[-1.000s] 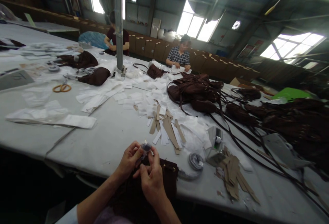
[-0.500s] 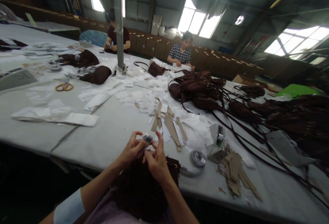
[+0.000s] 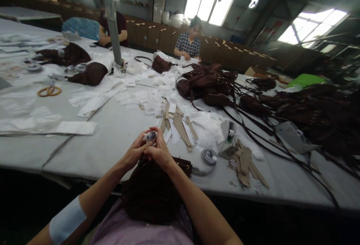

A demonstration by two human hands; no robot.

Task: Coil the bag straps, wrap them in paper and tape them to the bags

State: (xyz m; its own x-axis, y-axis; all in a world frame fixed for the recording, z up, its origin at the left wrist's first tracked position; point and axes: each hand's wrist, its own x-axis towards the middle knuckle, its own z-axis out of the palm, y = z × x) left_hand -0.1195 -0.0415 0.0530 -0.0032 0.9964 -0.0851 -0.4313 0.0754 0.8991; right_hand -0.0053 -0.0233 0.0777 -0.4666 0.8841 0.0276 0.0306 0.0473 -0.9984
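Observation:
My left hand (image 3: 136, 149) and my right hand (image 3: 161, 148) meet over the table's front edge, fingers closed around a small dark grey piece in clear-white wrap (image 3: 151, 136). Its exact kind is hard to make out. Right below them, a dark brown bag (image 3: 152, 194) rests against my body, its top by the table edge. Part of the bag is hidden by my forearms. A roll of grey strip (image 3: 208, 156) lies to the right of the bag.
Brown card strips (image 3: 180, 127) and white paper scraps (image 3: 152, 95) lie ahead. A tape dispenser (image 3: 228, 140) stands at right, before piled brown bags (image 3: 210, 87) with long straps. Yellow-handled scissors (image 3: 49, 91) are at left. Two people work beyond a metal post (image 3: 114, 31).
My fingers, more spread before, have closed in around the small wrapped piece. The view has shifted, so the table's things sit further left and higher in the picture.

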